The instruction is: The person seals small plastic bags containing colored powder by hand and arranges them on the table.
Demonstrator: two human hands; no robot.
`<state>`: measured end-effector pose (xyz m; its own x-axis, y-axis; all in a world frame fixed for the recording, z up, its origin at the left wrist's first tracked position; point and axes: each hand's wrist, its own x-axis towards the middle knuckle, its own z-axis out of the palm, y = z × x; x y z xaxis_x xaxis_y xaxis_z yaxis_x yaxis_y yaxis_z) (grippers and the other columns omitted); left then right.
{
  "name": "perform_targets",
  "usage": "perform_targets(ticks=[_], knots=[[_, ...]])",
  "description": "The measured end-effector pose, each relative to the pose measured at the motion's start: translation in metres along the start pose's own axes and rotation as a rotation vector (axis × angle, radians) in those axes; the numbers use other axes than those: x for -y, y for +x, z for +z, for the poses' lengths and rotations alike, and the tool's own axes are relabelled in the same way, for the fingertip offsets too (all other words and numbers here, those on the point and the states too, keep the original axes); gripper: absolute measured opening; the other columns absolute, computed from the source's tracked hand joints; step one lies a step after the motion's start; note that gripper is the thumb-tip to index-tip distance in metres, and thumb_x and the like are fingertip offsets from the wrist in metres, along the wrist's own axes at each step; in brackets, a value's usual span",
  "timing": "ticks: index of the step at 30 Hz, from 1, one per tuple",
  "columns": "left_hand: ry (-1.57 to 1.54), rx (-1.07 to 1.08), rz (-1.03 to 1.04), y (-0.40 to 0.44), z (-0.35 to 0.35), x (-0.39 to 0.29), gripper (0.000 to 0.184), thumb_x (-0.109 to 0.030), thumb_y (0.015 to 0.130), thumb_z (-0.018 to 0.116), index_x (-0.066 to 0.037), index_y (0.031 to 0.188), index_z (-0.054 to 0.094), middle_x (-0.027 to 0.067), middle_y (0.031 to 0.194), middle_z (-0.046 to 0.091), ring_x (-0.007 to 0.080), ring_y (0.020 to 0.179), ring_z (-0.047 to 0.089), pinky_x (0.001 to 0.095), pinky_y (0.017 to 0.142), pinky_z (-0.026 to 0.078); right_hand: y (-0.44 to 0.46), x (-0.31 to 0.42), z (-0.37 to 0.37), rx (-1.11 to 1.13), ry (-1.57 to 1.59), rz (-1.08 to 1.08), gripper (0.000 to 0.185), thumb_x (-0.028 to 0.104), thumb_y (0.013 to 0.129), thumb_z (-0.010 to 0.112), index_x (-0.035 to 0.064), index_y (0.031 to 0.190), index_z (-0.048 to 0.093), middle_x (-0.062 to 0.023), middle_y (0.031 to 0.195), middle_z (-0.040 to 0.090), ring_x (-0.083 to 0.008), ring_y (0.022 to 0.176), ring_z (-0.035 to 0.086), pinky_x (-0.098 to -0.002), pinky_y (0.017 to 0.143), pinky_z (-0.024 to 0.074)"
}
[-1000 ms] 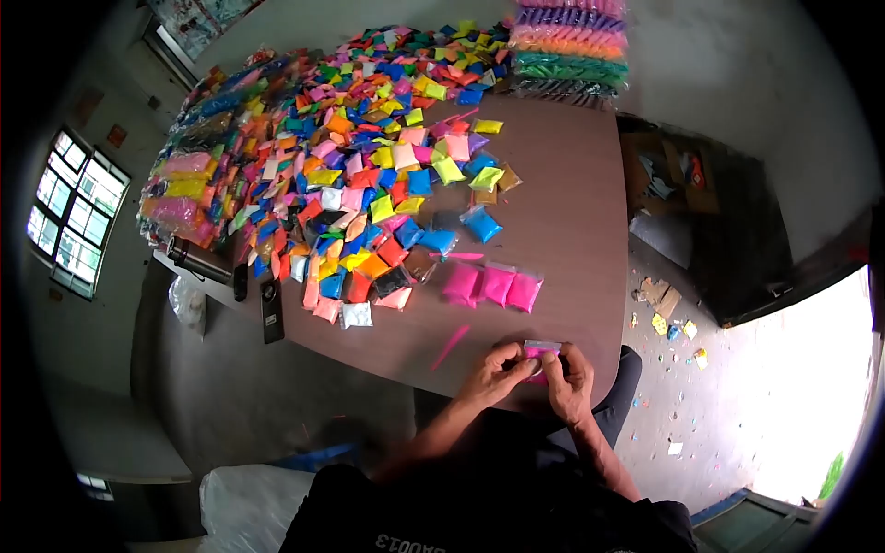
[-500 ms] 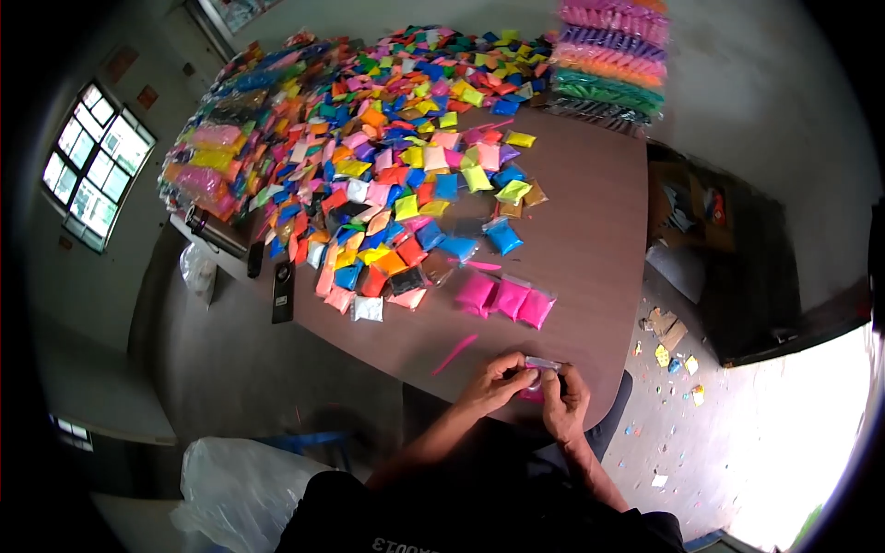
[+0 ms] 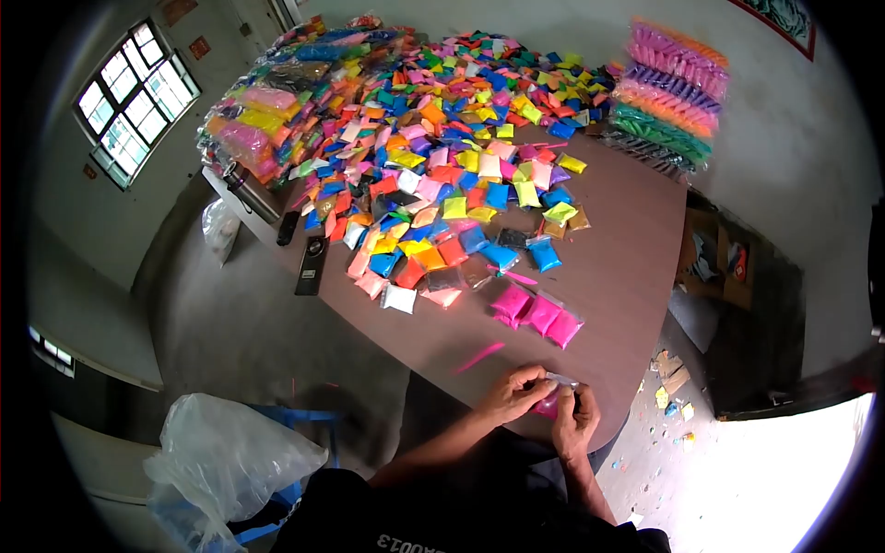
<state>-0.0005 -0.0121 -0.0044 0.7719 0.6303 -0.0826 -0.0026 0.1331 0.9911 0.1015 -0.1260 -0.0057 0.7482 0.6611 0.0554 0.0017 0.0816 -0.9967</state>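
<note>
My left hand point(image 3: 516, 394) and my right hand point(image 3: 576, 422) pinch a small clear plastic bag with pink contents point(image 3: 548, 404) between them, at the near edge of the table. Both sets of fingers are closed along the bag's upper edge, and part of it is hidden behind them. Just beyond my hands lie several bright pink packets point(image 3: 544, 314), side by side and partly overlapping. A thin pink plastic tool point(image 3: 481, 356) rests on the table to the left of them, and another pink tool point(image 3: 513, 276) lies behind the packets.
Coloured packets point(image 3: 442, 175) are heaped over the far and left table point(image 3: 627, 230). Bundled coloured tools point(image 3: 668, 92) are stacked at the back right. A black device point(image 3: 312, 265) and a metal flask point(image 3: 251, 192) lie along the left edge. A clear sack point(image 3: 230, 452) stands lower left.
The whole view has shifted, so the table and my hands appear farther right and lower. Both hands keep hold of the bag, and more of its pink contents shows.
</note>
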Motion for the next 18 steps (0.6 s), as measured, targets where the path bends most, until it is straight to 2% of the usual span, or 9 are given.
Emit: perform_targets(ticks=[3, 5, 7, 9, 11, 14, 16, 18], knots=[[0.021, 0.029, 0.012, 0.001, 0.000, 0.001, 0.020, -0.017, 0.103, 0.068, -0.005, 0.089, 0.062, -0.0068, 0.074, 0.053, 0.0012, 0.069, 0.048, 0.0219, 0.061, 0.037, -0.002, -0.005, -0.003, 0.004, -0.010, -0.043, 0.014, 0.010, 0.105, 0.059, 0.0015, 0.093, 0.061, 0.0040, 0.085, 0.057, -0.0049, 0.079, 0.048, -0.0232, 0.069, 0.0410], [-0.129, 0.095, -0.031, 0.003, -0.001, 0.001, 0.020, -0.019, 0.103, 0.069, -0.006, 0.089, 0.061, -0.0072, 0.075, 0.053, 0.0009, 0.070, 0.047, 0.0222, 0.061, 0.037, -0.003, -0.003, -0.003, -0.007, -0.003, -0.047, 0.015, 0.010, 0.105, 0.060, 0.0012, 0.093, 0.061, 0.0040, 0.084, 0.056, -0.0051, 0.078, 0.047, -0.0237, 0.068, 0.0407], [-0.058, 0.120, -0.008, 0.006, -0.006, 0.002, 0.022, -0.020, 0.103, 0.068, -0.008, 0.088, 0.060, -0.0067, 0.075, 0.053, 0.0011, 0.071, 0.047, 0.0228, 0.061, 0.037, -0.004, -0.002, -0.001, -0.023, -0.030, -0.041, 0.015, 0.010, 0.105, 0.060, 0.0011, 0.093, 0.061, 0.0039, 0.083, 0.056, -0.0052, 0.078, 0.047, -0.0237, 0.068, 0.0406], [0.067, 0.106, 0.090, 0.008, -0.008, 0.008, 0.017, -0.015, 0.100, 0.070, -0.002, 0.090, 0.062, -0.0045, 0.075, 0.052, 0.0032, 0.071, 0.048, 0.0245, 0.060, 0.040, -0.004, -0.002, 0.004, -0.044, -0.027, -0.039, 0.014, 0.010, 0.104, 0.060, 0.0009, 0.093, 0.062, 0.0039, 0.083, 0.056, -0.0051, 0.078, 0.048, -0.0237, 0.068, 0.0407], [-0.009, 0.114, 0.075, 0.008, -0.009, 0.010, 0.017, -0.014, 0.100, 0.068, -0.002, 0.090, 0.062, -0.0028, 0.074, 0.053, 0.0039, 0.070, 0.049, 0.0255, 0.059, 0.041, -0.003, -0.004, 0.006, -0.050, -0.052, -0.079, 0.015, 0.011, 0.105, 0.059, 0.0003, 0.095, 0.064, 0.0032, 0.085, 0.060, -0.0054, 0.080, 0.050, -0.0235, 0.071, 0.0424], [-0.076, 0.092, 0.103, 0.007, -0.010, 0.010, 0.020, -0.017, 0.100, 0.069, -0.002, 0.088, 0.062, -0.0023, 0.072, 0.052, 0.0035, 0.070, 0.049, 0.0260, 0.059, 0.041, -0.003, -0.004, 0.005, -0.026, -0.076, -0.022, 0.017, 0.012, 0.106, 0.058, -0.0005, 0.098, 0.066, 0.0019, 0.089, 0.064, -0.0060, 0.082, 0.053, -0.0236, 0.075, 0.0442], [0.032, 0.073, 0.100, 0.005, -0.012, 0.008, 0.027, -0.021, 0.103, 0.068, -0.005, 0.084, 0.057, -0.0039, 0.073, 0.052, 0.0033, 0.069, 0.048, 0.0257, 0.059, 0.038, -0.003, -0.004, 0.005, -0.024, -0.079, -0.046, 0.016, 0.011, 0.105, 0.059, -0.0011, 0.099, 0.066, 0.0022, 0.087, 0.063, -0.0060, 0.082, 0.053, -0.0235, 0.074, 0.0452], [0.054, 0.098, 0.132, 0.007, -0.012, 0.007, 0.027, -0.022, 0.102, 0.069, -0.004, 0.085, 0.058, -0.0035, 0.072, 0.052, 0.0038, 0.068, 0.048, 0.0263, 0.058, 0.038, -0.003, -0.008, 0.003, -0.034, -0.061, -0.070, 0.015, 0.011, 0.105, 0.060, -0.0017, 0.099, 0.066, 0.0019, 0.085, 0.062, -0.0060, 0.082, 0.054, -0.0237, 0.073, 0.0461]])
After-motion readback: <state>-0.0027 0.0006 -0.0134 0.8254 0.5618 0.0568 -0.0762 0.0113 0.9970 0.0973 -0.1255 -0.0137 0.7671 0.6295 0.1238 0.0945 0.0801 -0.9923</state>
